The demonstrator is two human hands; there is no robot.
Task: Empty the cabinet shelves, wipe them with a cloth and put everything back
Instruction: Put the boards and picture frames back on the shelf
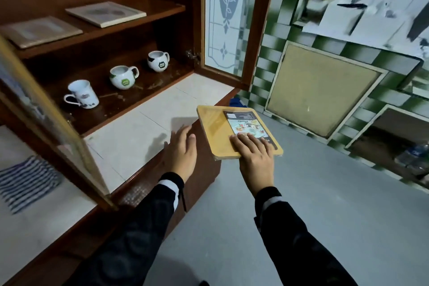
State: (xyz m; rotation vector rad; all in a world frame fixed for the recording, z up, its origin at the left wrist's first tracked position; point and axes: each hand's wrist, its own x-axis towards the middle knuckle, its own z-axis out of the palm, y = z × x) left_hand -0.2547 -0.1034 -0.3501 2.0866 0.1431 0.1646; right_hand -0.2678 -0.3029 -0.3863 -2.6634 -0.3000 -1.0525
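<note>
My right hand [254,154] holds a yellow wooden board [218,127] with a printed label by its near edge, fingers flat on top; the thumb is hidden beneath. The board hangs in the air off the counter's right end. My left hand [182,146] hovers with straight fingers over the front edge of the white counter [144,127]. On the open cabinet's lower shelf [130,97] stand three mugs: a tall white mug [82,94], a round mug with a green label [123,76] and a round mug [159,61] farther right. Two flat framed pictures [106,13] [39,30] lie on the upper shelf.
The right cabinet door [228,16], frosted glass with a rose, stands open. The left glass door [46,109] swings out in front of me. A striped cloth [27,181] lies on the counter at left. Green-and-white tiled wall and a plastic bottle [415,155] are at right.
</note>
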